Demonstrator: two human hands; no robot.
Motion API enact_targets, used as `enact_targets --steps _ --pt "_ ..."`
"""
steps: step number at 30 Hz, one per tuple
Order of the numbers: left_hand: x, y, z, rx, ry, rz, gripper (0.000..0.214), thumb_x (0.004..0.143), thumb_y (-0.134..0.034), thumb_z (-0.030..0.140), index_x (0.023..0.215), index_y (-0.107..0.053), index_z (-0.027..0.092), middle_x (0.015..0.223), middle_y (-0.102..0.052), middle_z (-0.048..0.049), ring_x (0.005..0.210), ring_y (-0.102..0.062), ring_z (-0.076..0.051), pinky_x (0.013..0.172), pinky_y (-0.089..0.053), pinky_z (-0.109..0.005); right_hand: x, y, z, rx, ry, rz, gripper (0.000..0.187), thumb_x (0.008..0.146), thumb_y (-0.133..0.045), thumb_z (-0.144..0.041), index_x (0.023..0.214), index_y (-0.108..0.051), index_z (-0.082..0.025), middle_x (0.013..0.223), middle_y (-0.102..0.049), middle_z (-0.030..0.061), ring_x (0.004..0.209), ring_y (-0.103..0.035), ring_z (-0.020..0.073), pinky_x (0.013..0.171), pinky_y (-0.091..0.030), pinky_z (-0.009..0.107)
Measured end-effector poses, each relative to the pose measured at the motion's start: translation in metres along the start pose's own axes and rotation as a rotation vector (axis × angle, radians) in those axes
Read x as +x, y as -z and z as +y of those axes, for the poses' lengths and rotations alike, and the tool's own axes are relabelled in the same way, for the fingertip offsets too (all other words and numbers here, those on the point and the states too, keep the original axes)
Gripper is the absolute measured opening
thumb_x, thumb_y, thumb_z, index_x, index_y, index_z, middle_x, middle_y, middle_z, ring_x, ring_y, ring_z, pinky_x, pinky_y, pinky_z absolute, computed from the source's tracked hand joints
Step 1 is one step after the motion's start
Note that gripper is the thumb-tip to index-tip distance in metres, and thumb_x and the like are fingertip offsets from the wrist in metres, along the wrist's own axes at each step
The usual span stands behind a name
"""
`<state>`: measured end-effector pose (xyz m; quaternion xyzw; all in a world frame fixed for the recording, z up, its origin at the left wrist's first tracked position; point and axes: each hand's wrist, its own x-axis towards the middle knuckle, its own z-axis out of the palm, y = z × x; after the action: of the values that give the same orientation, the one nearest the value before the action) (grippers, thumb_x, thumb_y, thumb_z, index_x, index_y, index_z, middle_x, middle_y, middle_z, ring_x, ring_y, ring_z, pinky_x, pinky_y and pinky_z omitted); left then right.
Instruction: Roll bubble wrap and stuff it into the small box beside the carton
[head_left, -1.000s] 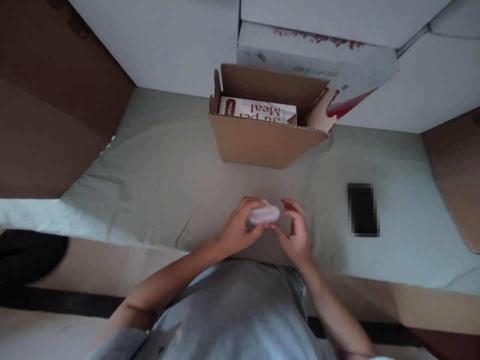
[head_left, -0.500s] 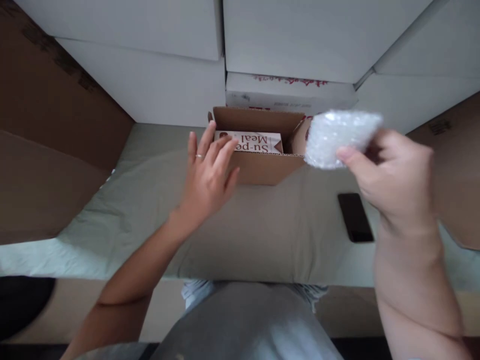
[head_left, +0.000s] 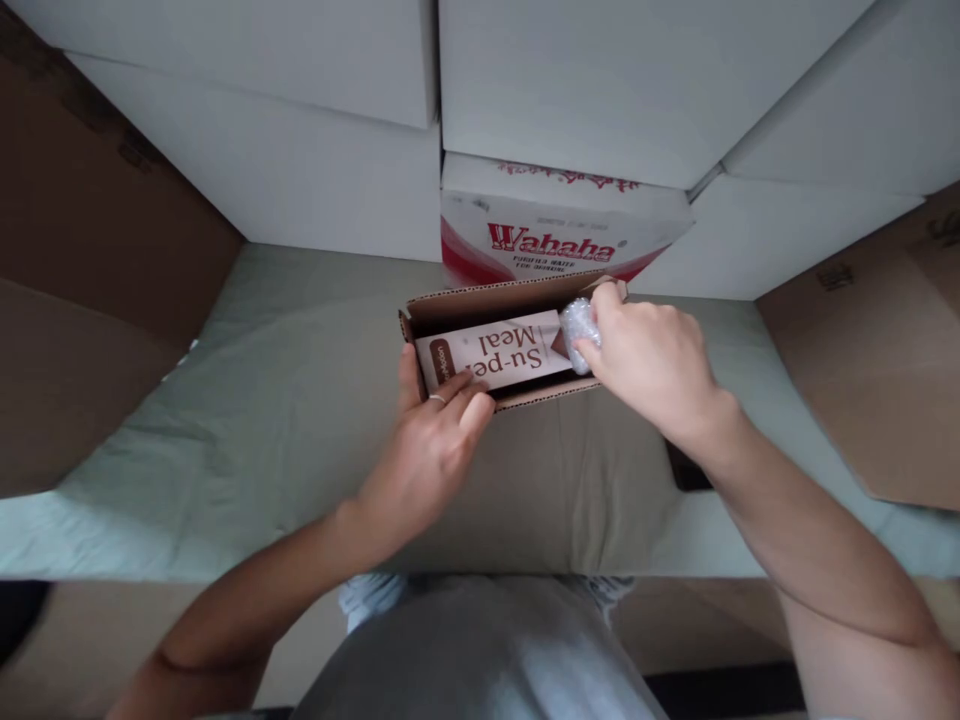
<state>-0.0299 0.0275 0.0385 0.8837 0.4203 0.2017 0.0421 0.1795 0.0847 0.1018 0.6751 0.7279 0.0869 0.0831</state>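
Observation:
An open cardboard box [head_left: 487, 303] sits on the green cloth in front of me. Inside it lies a white carton [head_left: 517, 365] with brown "Su-per Meal" lettering, upside down from my side. At the front left corner, my left hand [head_left: 424, 450] grips the box's edge, some fingers reaching over the wall by the carton and one along the outer left side. My right hand [head_left: 660, 365] is closed on a piece of bubble wrap [head_left: 578, 335], pushed into the box's right end beside the carton. My fingers partly hide the wrap and that end.
Behind the box stands a white and red Wahaha carton [head_left: 555, 235] against white panels [head_left: 645, 80]. A black phone [head_left: 686, 472] is partly covered by my right forearm. Large cardboard pieces rise at left [head_left: 97, 280] and right [head_left: 877, 370]. Green cloth [head_left: 300, 420] covers the surface.
My right hand has brought the bubble wrap left, from beside the box into its right end. My left hand has come down onto the box's corner. The box sits nearer to me and slightly turned.

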Motion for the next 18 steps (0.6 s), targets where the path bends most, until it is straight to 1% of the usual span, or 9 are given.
enact_targets --steps 4,7,10,13,16,18 --pt "-0.004 -0.001 0.003 -0.005 -0.013 0.001 0.017 0.086 -0.042 0.004 0.090 -0.052 0.018 0.101 -0.069 -0.0076 0.109 -0.061 -0.024 0.113 -0.005 -0.062 0.000 -0.003 0.001 -0.017 0.030 -0.033 0.039 0.082 -0.053 -0.030 0.112 -0.053 -0.005 0.079 -0.068 0.0182 0.070 -0.065 0.0319 0.056 -0.041 0.035" --pt "-0.006 -0.002 0.005 -0.020 -0.028 0.012 0.018 0.085 -0.041 0.004 0.089 -0.052 0.018 0.102 -0.070 -0.0078 0.109 -0.061 -0.025 0.112 -0.007 -0.062 -0.004 -0.007 0.006 0.061 0.091 -0.083 0.025 0.079 -0.056 -0.025 0.099 -0.060 -0.011 0.074 -0.068 0.0144 0.068 -0.064 0.0293 0.057 -0.042 0.035" --pt "-0.008 -0.003 0.006 -0.035 -0.040 0.018 0.020 0.084 -0.041 0.004 0.090 -0.053 0.018 0.105 -0.069 -0.0082 0.110 -0.060 -0.027 0.112 -0.007 -0.063 -0.006 -0.013 0.010 0.132 0.127 -0.072 0.017 0.076 -0.057 -0.019 0.091 -0.062 -0.014 0.068 -0.067 0.0105 0.064 -0.063 0.0263 0.056 -0.043 0.034" --pt "-0.007 -0.004 0.005 -0.046 -0.022 0.036 0.022 0.084 -0.040 0.003 0.089 -0.054 0.019 0.103 -0.069 -0.0078 0.108 -0.061 -0.026 0.111 -0.006 -0.064 0.002 -0.020 0.008 0.138 0.128 -0.056 0.013 0.074 -0.056 -0.014 0.085 -0.064 -0.013 0.064 -0.065 0.0106 0.062 -0.062 0.0250 0.055 -0.043 0.033" --pt "-0.003 -0.003 0.002 -0.024 -0.017 0.030 0.023 0.083 -0.040 0.002 0.088 -0.053 0.020 0.098 -0.070 -0.0079 0.103 -0.063 -0.024 0.112 -0.005 -0.062 0.016 -0.023 0.002 0.163 0.157 -0.129 0.012 0.074 -0.055 -0.012 0.074 -0.066 -0.015 0.064 -0.066 0.0106 0.061 -0.061 0.0226 0.054 -0.042 0.031" --pt "0.001 -0.002 -0.001 -0.008 -0.022 0.023 0.020 0.085 -0.040 0.004 0.088 -0.054 0.019 0.095 -0.070 -0.0082 0.099 -0.065 -0.023 0.112 -0.006 -0.062 0.022 -0.020 0.000 0.183 0.191 -0.193 0.014 0.074 -0.055 -0.014 0.067 -0.067 -0.016 0.063 -0.065 0.0108 0.061 -0.061 0.0218 0.053 -0.041 0.031"
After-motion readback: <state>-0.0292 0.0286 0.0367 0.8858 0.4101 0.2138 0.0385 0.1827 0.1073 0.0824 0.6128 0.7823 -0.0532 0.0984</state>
